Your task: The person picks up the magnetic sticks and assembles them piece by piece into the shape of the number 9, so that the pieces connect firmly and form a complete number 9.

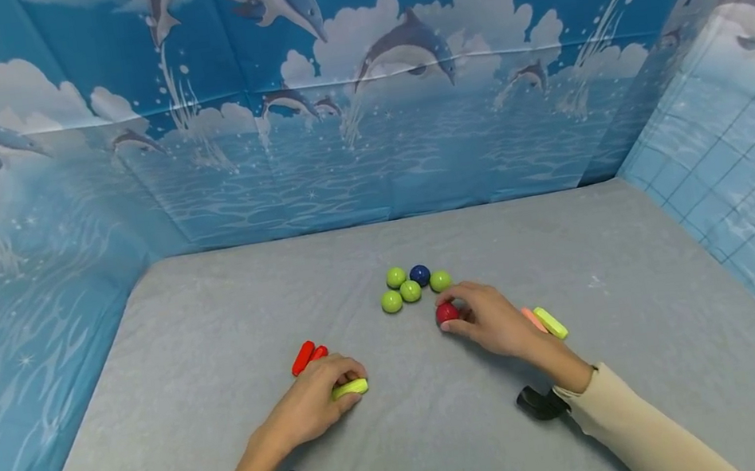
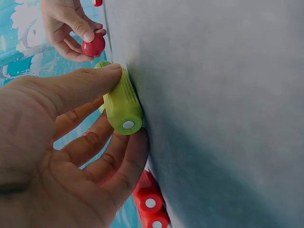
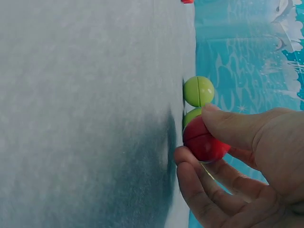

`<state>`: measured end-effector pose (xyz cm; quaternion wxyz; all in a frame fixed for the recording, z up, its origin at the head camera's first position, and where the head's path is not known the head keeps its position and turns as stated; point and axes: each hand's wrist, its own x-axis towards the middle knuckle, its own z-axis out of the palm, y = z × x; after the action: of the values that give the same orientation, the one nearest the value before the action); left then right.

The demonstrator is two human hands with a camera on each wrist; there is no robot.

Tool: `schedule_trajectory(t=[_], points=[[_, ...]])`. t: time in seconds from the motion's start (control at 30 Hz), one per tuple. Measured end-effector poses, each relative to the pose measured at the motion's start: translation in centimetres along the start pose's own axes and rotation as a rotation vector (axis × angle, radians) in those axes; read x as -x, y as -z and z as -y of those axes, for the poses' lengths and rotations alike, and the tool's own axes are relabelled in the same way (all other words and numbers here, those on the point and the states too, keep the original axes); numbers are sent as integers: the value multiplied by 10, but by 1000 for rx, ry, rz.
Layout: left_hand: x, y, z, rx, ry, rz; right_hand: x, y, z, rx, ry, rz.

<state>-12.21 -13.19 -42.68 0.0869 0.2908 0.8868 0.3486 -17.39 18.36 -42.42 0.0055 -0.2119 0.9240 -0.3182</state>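
Observation:
My left hand (image 1: 314, 401) grips a yellow-green ribbed magnetic rod (image 2: 122, 102) between thumb and fingers, low over the grey cloth; a pale round dot marks its end. Just beyond that hand lie red rods (image 1: 303, 357), partly hidden by it in the head view. A glossy red ball (image 1: 445, 313) is pinched by my right hand (image 1: 494, 321), thumb on one side and fingertips on the other. Past the red ball sits a loose group of green balls (image 1: 392, 301) with one dark blue ball (image 1: 419, 275); the right fingers are close to the nearest green ball (image 1: 440, 280).
A yellow rod (image 1: 551, 322) and a salmon-coloured rod (image 1: 532, 318) lie beside the right wrist, the latter partly covered by it. Grey cloth (image 1: 214, 307) spreads over the table. A blue dolphin-print curtain (image 1: 367, 164) stands along the back and both sides.

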Motion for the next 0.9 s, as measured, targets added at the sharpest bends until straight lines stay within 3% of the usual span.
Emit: schedule_trajectory(t=[0.2,0.47,0.9], points=[[-10,0,-7,-33,-16,1,5,-1,0,-25,-4,22],[-36,-3,-19,-47,-28,-47,7,2,-1,-2,0,43],[-74,-18,-31,59,-42,5,9,8,1,-25,-41,49]])
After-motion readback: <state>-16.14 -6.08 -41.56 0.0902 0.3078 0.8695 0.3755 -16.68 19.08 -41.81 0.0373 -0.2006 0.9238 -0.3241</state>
